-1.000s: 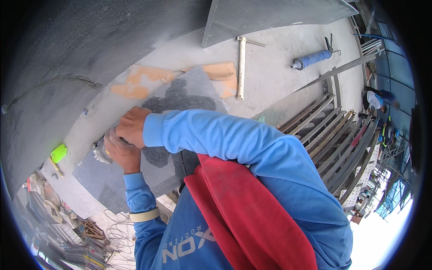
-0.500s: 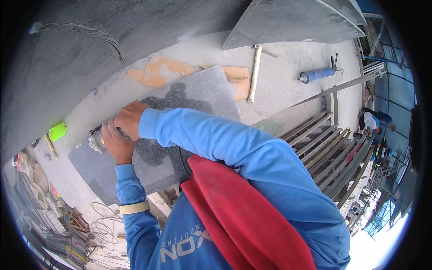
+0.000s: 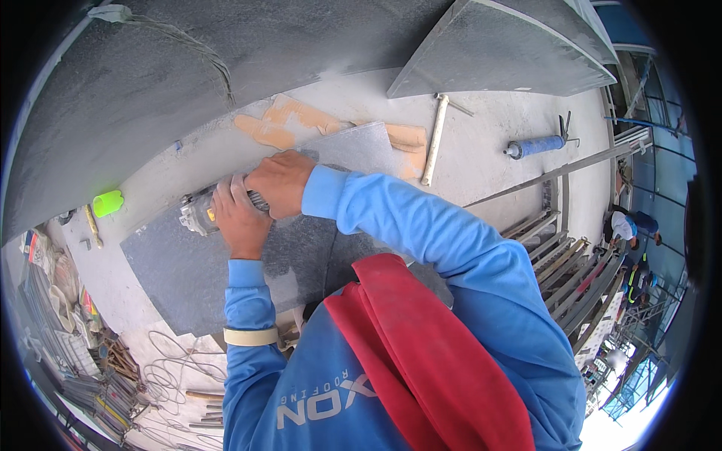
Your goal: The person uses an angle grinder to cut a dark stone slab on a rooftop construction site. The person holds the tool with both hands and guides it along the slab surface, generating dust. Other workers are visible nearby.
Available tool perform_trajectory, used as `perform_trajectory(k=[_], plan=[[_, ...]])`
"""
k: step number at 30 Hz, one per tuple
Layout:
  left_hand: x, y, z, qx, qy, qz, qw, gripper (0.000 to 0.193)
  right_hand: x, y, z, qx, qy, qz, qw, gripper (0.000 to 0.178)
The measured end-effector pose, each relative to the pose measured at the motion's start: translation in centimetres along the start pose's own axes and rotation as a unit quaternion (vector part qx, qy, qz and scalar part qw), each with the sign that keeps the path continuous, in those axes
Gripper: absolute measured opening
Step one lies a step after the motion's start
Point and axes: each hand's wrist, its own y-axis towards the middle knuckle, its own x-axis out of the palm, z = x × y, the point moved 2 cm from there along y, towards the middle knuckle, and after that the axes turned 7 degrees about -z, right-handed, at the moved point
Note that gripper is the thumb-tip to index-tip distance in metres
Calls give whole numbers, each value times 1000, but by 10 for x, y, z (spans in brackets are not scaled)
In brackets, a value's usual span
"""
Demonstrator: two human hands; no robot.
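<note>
Both hands grip an angle grinder [image 3: 198, 213] with a grey metal head and a dark ribbed body. My left hand [image 3: 239, 218] closes around it just behind the head. Farther back on the body is my right hand [image 3: 281, 184], its fingers wrapped and touching the left hand. Beneath them lies a dark grey stone slab [image 3: 188, 278], and the grinder is by its far edge. The grinder's disc is hidden from here. A thin dark cord [image 3: 332, 252] runs over the slab toward my body.
A bright green cup [image 3: 108, 203] lies left of the slab. Orange-tan sheets [image 3: 297, 120] stick out behind it. A white pipe [image 3: 435, 143] and a blue caulking gun [image 3: 535, 146] lie to the right. Large grey panels [image 3: 500, 52] stand at the back; metal bars [image 3: 560, 286] are stacked at right.
Both hands have slid to the right along the slab's far edge with the grinder, and more of its metal head shows. The whole view has shifted slightly.
</note>
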Motion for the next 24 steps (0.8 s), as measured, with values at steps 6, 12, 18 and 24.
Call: perform_trajectory(k=[6, 12, 18, 24], plan=[[-3, 1, -2, -12, -15, 3, 1000, 62, 3, 8, -1, -16, 0, -2, 1000, 40], [-8, -6, -28, -22, -9, 4, 1000, 64, 4, 28, -15, 0, 2, -19, 1000, 48], [-15, -11, -50, -33, -4, -13, 999, 68, 11, 52, -26, 12, 10, -41, 999, 47], [-23, -14, -61, -39, -24, -13, 999, 67, 18, 65, -31, -8, 20, -30, 999, 45]])
